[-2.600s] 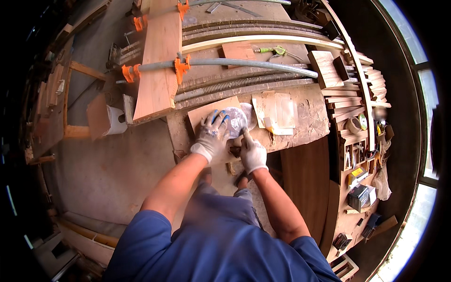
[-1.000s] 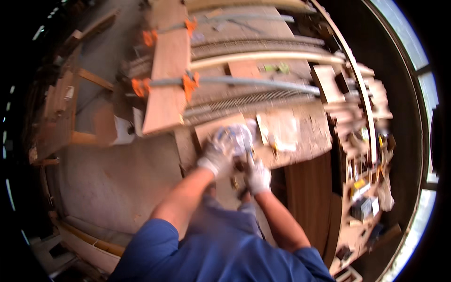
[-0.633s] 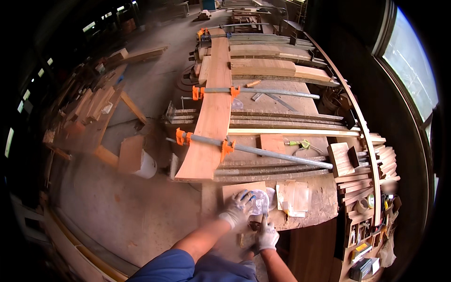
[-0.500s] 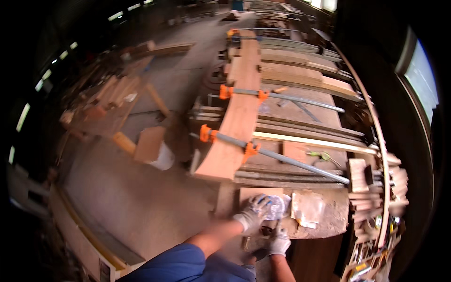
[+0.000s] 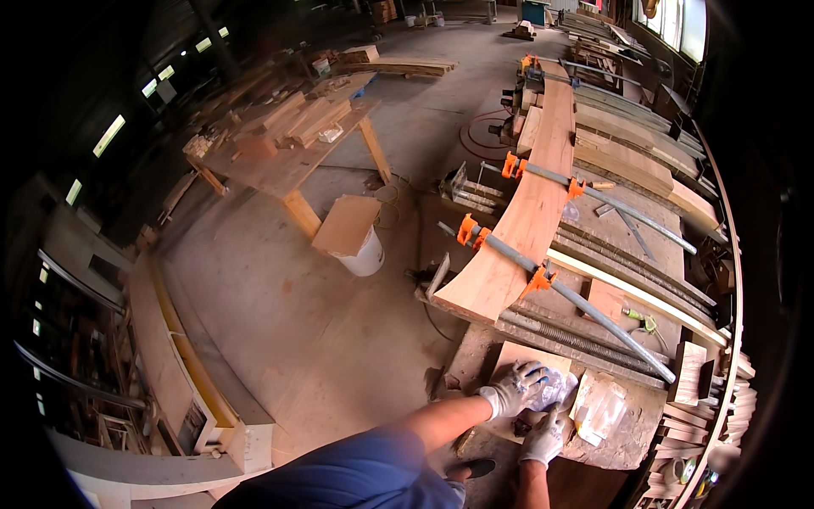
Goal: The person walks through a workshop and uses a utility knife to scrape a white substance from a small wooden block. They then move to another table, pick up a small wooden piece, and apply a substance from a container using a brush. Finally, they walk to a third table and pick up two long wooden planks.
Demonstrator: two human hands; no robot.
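Note:
White work gloves cover both my hands at the near end of the bench. My left hand (image 5: 514,392) reaches over a crumpled clear plastic bag (image 5: 555,389), its fingers curled onto the bag's left side. Just below the bag, my right hand (image 5: 543,438) is closed, with its fingertips at the bag's lower edge; what they pinch is too small to make out. Under the bag lies a flat piece of wood (image 5: 510,355). To the right of my hands, clear plastic and pale sheets (image 5: 600,409) rest on a stained board.
Ahead, a long curved board (image 5: 532,222) lies across the bench under orange-jawed pipe clamps (image 5: 593,319). A green-handled tool (image 5: 642,320) sits right of it. Left stand a white bucket (image 5: 365,257) topped by a panel and a wooden table (image 5: 280,170). Small wood blocks (image 5: 691,424) are stacked at right.
The whole view has swung left, so the bench, bag and hands sit farther right. Both hands remain at the plastic bag, with little change in their grip.

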